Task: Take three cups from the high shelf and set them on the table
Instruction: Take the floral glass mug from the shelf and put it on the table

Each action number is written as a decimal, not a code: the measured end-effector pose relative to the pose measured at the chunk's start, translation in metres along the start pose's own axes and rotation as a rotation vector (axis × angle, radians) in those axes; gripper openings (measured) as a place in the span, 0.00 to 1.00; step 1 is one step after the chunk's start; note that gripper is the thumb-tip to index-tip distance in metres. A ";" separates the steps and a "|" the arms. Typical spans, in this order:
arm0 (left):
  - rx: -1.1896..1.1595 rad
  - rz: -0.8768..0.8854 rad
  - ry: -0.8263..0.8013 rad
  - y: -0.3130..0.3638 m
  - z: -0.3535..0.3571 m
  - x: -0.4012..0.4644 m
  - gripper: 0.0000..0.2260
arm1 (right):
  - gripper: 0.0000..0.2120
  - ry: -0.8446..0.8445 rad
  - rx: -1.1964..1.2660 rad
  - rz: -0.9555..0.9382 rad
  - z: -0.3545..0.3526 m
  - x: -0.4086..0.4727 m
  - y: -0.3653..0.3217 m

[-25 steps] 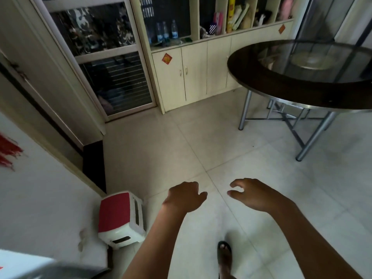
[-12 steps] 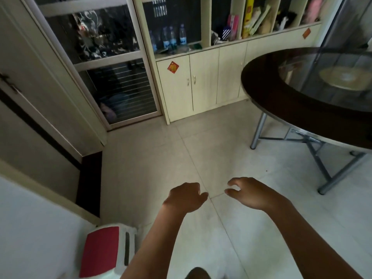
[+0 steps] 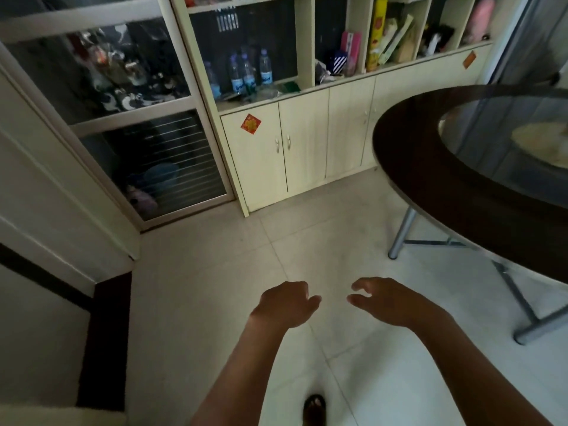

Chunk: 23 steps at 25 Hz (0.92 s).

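Both my hands hang in front of me over the tiled floor, holding nothing. My left hand (image 3: 284, 304) has its fingers loosely curled under. My right hand (image 3: 388, 301) has its fingers apart and slightly bent. The round dark table (image 3: 430, 167) with a glass turntable stands at the right. A cream shelf unit (image 3: 307, 41) rises straight ahead against the wall; its open shelves hold water bottles (image 3: 247, 72), boxes and books. No cups are visible; the upper shelves are cut off by the top edge of the view.
A sliding glass door (image 3: 123, 118) with dark clutter behind it is at the left. Closed cupboard doors (image 3: 289, 146) sit below the shelves. The table's metal legs (image 3: 402, 232) reach the floor at the right. My foot (image 3: 314, 410) shows at the bottom.
I have walked forward toward the shelf unit; it and the table are nearer and larger. The red and white stool at the lower left has left the view. My hands kept their pose.
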<state>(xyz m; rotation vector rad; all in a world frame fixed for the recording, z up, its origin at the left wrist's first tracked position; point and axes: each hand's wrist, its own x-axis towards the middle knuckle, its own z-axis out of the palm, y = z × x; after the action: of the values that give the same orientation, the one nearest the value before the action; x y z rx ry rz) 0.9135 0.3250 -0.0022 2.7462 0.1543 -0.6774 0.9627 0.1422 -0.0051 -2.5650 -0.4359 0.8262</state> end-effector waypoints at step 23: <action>0.074 0.061 -0.001 0.025 -0.250 0.448 0.22 | 0.23 0.086 -0.037 0.002 -0.296 0.404 0.015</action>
<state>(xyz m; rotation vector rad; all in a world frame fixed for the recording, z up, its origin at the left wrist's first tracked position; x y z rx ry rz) 1.4224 0.3950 0.0042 2.8084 0.0457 -0.6809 1.4584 0.2108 0.0126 -2.6239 -0.4266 0.7117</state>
